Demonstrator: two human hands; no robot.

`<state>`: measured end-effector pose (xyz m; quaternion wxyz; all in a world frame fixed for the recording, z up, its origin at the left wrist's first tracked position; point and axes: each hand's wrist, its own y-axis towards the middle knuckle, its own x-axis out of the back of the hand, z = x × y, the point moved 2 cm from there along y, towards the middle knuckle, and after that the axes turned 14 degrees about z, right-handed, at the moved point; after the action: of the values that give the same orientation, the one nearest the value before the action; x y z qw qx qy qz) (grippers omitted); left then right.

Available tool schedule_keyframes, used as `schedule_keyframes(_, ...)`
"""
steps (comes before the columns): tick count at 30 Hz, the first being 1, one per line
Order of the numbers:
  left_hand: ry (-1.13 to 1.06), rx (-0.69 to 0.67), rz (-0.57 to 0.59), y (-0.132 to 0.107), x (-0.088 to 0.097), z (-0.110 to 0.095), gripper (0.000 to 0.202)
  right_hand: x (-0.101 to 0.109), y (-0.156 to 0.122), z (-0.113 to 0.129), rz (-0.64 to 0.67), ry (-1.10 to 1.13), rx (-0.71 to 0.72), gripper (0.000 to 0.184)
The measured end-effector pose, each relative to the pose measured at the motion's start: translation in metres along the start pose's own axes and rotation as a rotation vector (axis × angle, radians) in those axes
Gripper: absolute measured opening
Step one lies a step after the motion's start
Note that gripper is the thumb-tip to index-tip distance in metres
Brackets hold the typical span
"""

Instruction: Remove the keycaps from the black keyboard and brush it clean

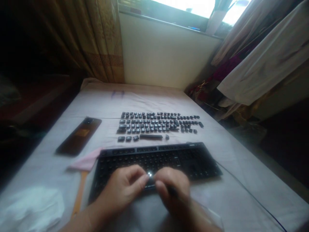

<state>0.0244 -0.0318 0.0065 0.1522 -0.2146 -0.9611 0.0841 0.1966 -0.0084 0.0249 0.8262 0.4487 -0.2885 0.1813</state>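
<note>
A black keyboard (195, 161) lies on the cloth-covered surface, its key area stripped of caps over most of its width. Over its front edge, my left hand (125, 185) is closed in a pinch, thumb against forefinger. A tiny bright glint shows at those fingertips; what it belongs to is too blurred to name. My right hand (172, 182) is curled around a dark-handled tool (172, 190), and its fingertips nearly meet the left ones. Behind the keyboard, loose black keycaps (145, 125) lie in rows, with the long spacebar cap (151, 137) nearest.
To the left lie a dark phone (80, 137), a pink cloth (87, 160) by a wooden handle (80, 193), and a crumpled white cloth (33, 206). The keyboard's cable (251, 191) trails to the lower right. Fabrics (260, 71) hang at the right.
</note>
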Motion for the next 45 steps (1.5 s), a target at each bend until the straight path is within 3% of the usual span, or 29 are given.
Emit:
schedule_keyframes(4, 0.186, -0.036, -0.036, -0.003, 0.002, 0.0, 0.034, -0.002, 0.0, -0.001, 0.076, -0.025, 0.043, 0.029)
schedule_keyframes(9, 0.269, -0.024, -0.059, -0.004, 0.003, 0.0, 0.035, -0.002, 0.004, -0.003, 0.118, -0.065, 0.107, 0.028)
schedule_keyframes(13, 0.216, 0.026, -0.067, -0.002, 0.005, -0.002, 0.037, 0.0, 0.003, -0.01, 0.11, -0.152, 0.054, 0.024)
schedule_keyframes(18, -0.016, 0.075, 0.004, -0.001, 0.007, -0.003, 0.04, 0.011, 0.004, -0.023, 0.015, -0.211, -0.09, 0.014)
schedule_keyframes(22, -0.092, 0.071, 0.025, -0.001, 0.007, -0.002, 0.041, 0.011, 0.002, -0.023, 0.166, 0.015, -0.06, 0.03)
schedule_keyframes(25, -0.091, 0.049, 0.037, -0.001, 0.007, -0.002, 0.043, 0.005, -0.001, -0.022, 0.277, 0.063, -0.015, 0.026)
schedule_keyframes(30, -0.074, 0.046, 0.065, -0.001, 0.005, 0.002, 0.047, -0.001, -0.002, -0.023, 0.321, 0.098, -0.018, 0.019)
schedule_keyframes(37, -0.079, 0.022, 0.074, 0.001, 0.003, 0.008, 0.055, 0.012, 0.007, -0.021, 0.457, 0.103, -0.082, 0.017)
schedule_keyframes(40, 0.023, -0.014, 0.062, 0.002, 0.006, 0.008, 0.048, 0.032, 0.017, -0.046, 0.49, 0.036, -0.131, 0.018)
schedule_keyframes(42, 0.127, -0.055, 0.02, 0.002, 0.009, 0.009, 0.04, 0.05, 0.027, -0.077, 0.5, -0.103, -0.3, 0.02)
schedule_keyframes(44, 0.221, -0.107, -0.022, 0.001, 0.012, 0.012, 0.033, 0.066, 0.036, -0.112, 0.585, -0.323, -0.561, 0.023)
schedule_keyframes(45, 0.256, -0.132, -0.034, 0.001, 0.013, 0.013, 0.031, 0.072, 0.04, -0.126, 0.602, -0.367, -0.613, 0.024)
